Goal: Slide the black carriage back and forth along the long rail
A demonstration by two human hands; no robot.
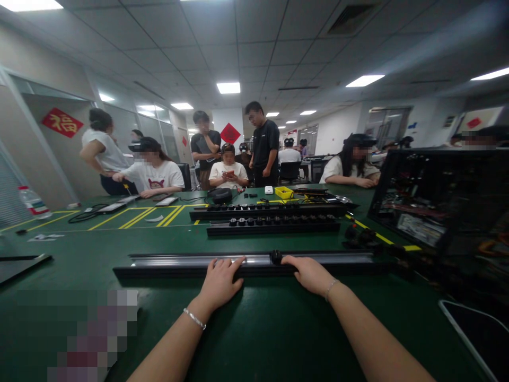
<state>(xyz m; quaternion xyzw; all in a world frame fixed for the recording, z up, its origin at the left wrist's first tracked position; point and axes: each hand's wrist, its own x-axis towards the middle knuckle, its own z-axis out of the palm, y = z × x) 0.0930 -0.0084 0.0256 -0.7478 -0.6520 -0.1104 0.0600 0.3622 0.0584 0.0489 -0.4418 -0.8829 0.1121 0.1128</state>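
Note:
A long black channel rail [167, 271] with a shiny inner strip lies crosswise on the green table in front of me. My left hand [220, 284] rests on the rail's near edge, fingers spread over the channel and thumb apart. Inside the channel, right of centre, sits a small black part [275, 257], its exact kind unclear. My right hand [312, 275] is at its right side, index finger against it and the other fingers curled out of sight behind the near wall.
Two more black rails [274, 229] lie beyond, filled with rows of small black parts. An open computer case [421, 207] stands at right, near loose black parts [360, 236]. Farther back are a yellow bin [283, 192] and a water bottle [34, 203]. Several people sit or stand across the table.

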